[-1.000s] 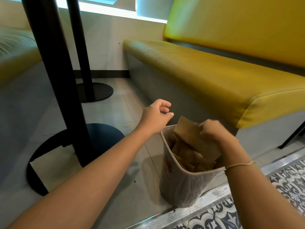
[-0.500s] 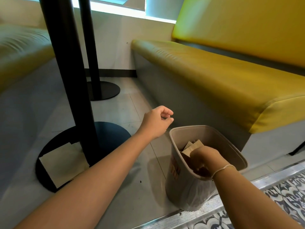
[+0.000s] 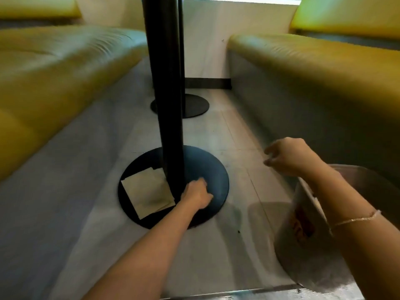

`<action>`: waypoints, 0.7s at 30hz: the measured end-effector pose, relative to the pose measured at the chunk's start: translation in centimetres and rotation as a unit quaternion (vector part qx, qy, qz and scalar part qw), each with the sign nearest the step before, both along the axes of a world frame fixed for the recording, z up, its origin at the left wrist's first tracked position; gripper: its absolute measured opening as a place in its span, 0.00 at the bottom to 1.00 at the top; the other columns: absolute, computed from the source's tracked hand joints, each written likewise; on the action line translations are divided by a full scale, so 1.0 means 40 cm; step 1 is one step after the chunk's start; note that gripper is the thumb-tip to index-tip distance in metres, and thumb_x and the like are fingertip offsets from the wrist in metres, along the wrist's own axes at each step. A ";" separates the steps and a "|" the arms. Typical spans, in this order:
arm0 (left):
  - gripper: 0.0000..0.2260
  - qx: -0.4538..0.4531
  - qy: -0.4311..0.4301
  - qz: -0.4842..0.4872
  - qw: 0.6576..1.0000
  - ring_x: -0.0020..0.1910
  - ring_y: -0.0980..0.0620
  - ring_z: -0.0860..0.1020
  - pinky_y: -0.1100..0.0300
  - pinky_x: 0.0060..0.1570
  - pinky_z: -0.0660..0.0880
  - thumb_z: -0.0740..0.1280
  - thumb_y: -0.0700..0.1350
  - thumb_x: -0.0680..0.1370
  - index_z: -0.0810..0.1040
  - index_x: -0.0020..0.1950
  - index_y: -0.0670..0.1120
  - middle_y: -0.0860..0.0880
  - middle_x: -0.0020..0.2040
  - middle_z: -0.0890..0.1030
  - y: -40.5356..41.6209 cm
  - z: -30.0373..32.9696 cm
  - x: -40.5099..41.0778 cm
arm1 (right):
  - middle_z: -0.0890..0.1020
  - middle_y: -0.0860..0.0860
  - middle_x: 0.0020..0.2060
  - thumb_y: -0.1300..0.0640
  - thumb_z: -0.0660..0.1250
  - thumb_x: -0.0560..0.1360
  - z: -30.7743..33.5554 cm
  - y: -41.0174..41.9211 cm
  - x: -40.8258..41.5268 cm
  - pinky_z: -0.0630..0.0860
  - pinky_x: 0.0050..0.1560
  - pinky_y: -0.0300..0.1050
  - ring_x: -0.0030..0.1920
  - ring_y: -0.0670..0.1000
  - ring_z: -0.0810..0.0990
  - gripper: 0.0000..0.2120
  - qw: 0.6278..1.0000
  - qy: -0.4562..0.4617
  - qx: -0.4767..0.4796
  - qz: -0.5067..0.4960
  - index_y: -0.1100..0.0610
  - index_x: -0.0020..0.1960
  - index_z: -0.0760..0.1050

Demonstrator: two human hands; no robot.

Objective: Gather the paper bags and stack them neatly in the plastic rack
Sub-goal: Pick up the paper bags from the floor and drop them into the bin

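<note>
On the round black base, flat tan paper bags lie overlapped beside the left hand, fingers blurred; right hand loosely curled, empty, above the pale plastic rack

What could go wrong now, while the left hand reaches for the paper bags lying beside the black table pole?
1. The paper bags lie flat on the round table base, right against the pole. The left hand may struggle to lift an edge and could crease them.
2. Several bags overlap, so one may be left behind.
3. The right hand hovers above the plastic rack, holding nothing; a careless arm movement might tip the rack.
</note>
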State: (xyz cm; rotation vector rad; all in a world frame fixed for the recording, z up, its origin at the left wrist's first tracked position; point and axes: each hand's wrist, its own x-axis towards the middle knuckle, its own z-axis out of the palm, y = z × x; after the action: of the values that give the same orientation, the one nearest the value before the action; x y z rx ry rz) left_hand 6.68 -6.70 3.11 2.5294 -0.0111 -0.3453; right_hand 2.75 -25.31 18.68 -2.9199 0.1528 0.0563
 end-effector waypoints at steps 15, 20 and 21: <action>0.21 0.266 -0.083 -0.004 0.960 0.59 0.47 0.72 0.60 0.59 0.68 0.65 0.54 0.77 0.74 0.62 0.41 0.43 0.59 0.76 0.318 -0.308 -0.019 | 0.80 0.50 0.56 0.53 0.65 0.77 -0.242 0.115 0.048 0.74 0.61 0.45 0.57 0.50 0.78 0.17 0.988 0.126 0.006 0.094 0.50 0.65 0.72; 0.11 0.343 -0.045 -0.103 0.933 0.57 0.46 0.76 0.59 0.53 0.72 0.58 0.36 0.78 0.77 0.57 0.40 0.43 0.56 0.78 0.293 -0.267 -0.020 | 0.79 0.51 0.56 0.52 0.66 0.76 -0.271 0.145 0.050 0.74 0.59 0.44 0.57 0.52 0.77 0.18 0.983 0.143 0.010 0.112 0.51 0.65 0.73; 0.12 0.327 -0.018 -0.108 0.939 0.56 0.46 0.77 0.57 0.52 0.72 0.57 0.36 0.79 0.77 0.58 0.40 0.43 0.56 0.79 0.296 -0.267 -0.013 | 0.79 0.51 0.57 0.52 0.66 0.76 -0.274 0.153 0.050 0.74 0.60 0.44 0.57 0.52 0.77 0.18 0.982 0.149 0.007 0.116 0.51 0.65 0.73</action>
State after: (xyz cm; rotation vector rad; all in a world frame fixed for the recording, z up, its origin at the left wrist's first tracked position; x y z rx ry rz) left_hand 6.17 5.14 -7.56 3.2059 -0.2252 -0.4460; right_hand 4.75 -19.20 7.74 -2.8819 -0.1431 0.5302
